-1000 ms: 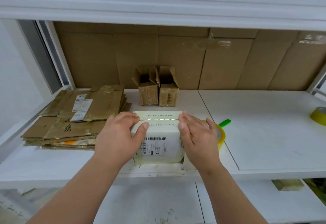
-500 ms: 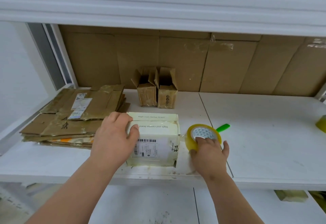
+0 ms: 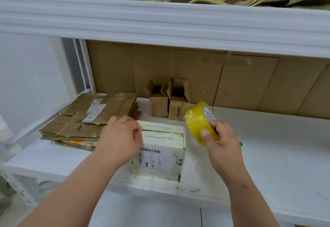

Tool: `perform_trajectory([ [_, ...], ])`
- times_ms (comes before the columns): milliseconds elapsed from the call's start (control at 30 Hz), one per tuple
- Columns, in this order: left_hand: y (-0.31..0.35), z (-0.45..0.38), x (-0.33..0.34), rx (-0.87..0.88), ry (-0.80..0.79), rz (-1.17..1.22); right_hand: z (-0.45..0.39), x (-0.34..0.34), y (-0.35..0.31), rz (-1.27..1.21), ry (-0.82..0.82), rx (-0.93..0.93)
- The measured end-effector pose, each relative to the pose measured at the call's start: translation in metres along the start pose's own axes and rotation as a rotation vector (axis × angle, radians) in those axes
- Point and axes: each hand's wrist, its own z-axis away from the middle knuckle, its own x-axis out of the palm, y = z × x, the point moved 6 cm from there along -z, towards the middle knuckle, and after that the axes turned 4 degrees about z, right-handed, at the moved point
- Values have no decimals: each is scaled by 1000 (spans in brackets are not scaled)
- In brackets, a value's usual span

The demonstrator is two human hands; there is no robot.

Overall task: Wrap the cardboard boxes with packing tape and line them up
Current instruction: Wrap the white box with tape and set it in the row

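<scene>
A pale cream cardboard box point(image 3: 161, 152) with a barcode label stands near the front edge of the white shelf point(image 3: 267, 155). Its top flaps are closed along a middle seam. My left hand point(image 3: 121, 137) rests on the box's left top edge, fingers curled over the flap. My right hand point(image 3: 220, 142) holds a roll of yellow packing tape point(image 3: 200, 122) lifted above the shelf, just right of the box. Two small brown boxes point(image 3: 168, 100) with open top flaps stand side by side against the cardboard back wall.
A stack of flattened brown cartons point(image 3: 85, 119) lies at the left of the shelf. A green object point(image 3: 241, 144) peeks out behind my right hand. The upper shelf beam point(image 3: 160, 23) hangs low overhead, with cardboard stored above it.
My right hand left the box, took hold of the tape roll on the shelf and raised it. My left hand stayed on the box. The camera tilted upward.
</scene>
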Motion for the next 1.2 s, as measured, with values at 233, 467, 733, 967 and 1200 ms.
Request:
perform_trajectory([
  [233, 3, -7, -3, 90, -62, 26, 13, 18, -64, 38, -63, -318],
  [467, -22, -6, -12, -86, -219, 529, 20, 55, -80, 271, -89, -420],
  [733, -32, -6, -17, -69, -491, 737, 22, 67, -100, 387, -132, -427],
  [967, -45, -8, -17, -57, -418, 744, 24, 84, -118, 443, -196, -456],
  [1200, -49, -11, -14, -53, -359, 830, 17, 76, -119, 503, -256, -432],
])
